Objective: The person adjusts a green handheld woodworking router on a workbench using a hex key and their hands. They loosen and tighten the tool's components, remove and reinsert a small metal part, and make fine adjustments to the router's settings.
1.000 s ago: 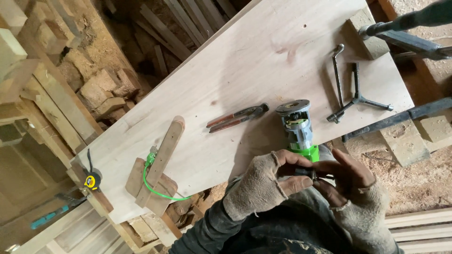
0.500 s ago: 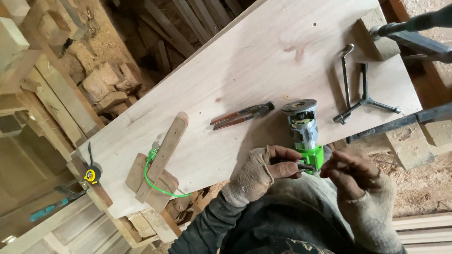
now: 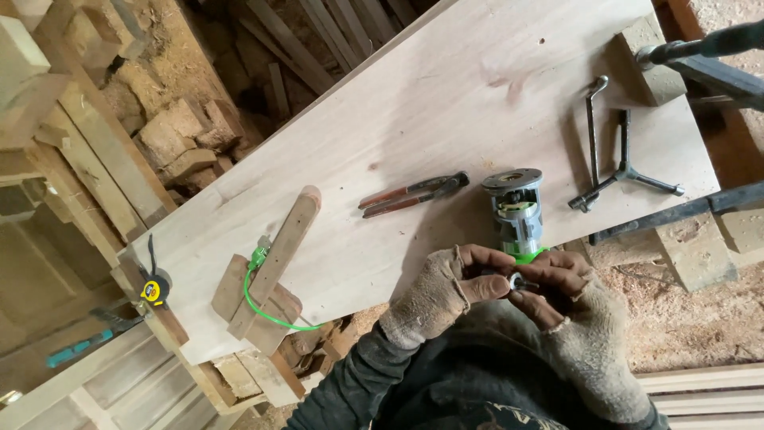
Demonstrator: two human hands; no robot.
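Small metal fitting [image 3: 516, 281], shiny and partly hidden, sits pinched between the fingertips of both hands at the near edge of a wide wooden board [image 3: 446, 103]; its exact kind is too small to tell. The left hand [image 3: 446, 283] wears a worn fingerless glove, its bare fingers curled and pressed together around the fitting from one side. The right hand [image 3: 569, 291], gloved the same way, closes thumb and forefinger on it from the other side. Just beyond the fingers, a compact grey and green router motor [image 3: 515, 211] lies on the board with its round base facing away from the person. Judging from this, the fitting is off the machine and being handled apart from it, so the work on the tool looks unfinished. Near the motor lie red-handled pliers [image 3: 412, 193], and farther to the right a bent metal wrench [image 3: 591, 139] and a three-armed metal key [image 3: 629, 169]. At the left end of the board rests a small wooden jig [image 3: 267, 271] looped with green cord [image 3: 267, 306], and a yellow tape measure [image 3: 153, 290] sits at the corner. Dark clamp bars [image 3: 700, 48] grip the right end of the board. Around it is a rough workshop: stacked timber offcuts [image 3: 171, 139] and sawdust on the ground [image 3: 700, 318].
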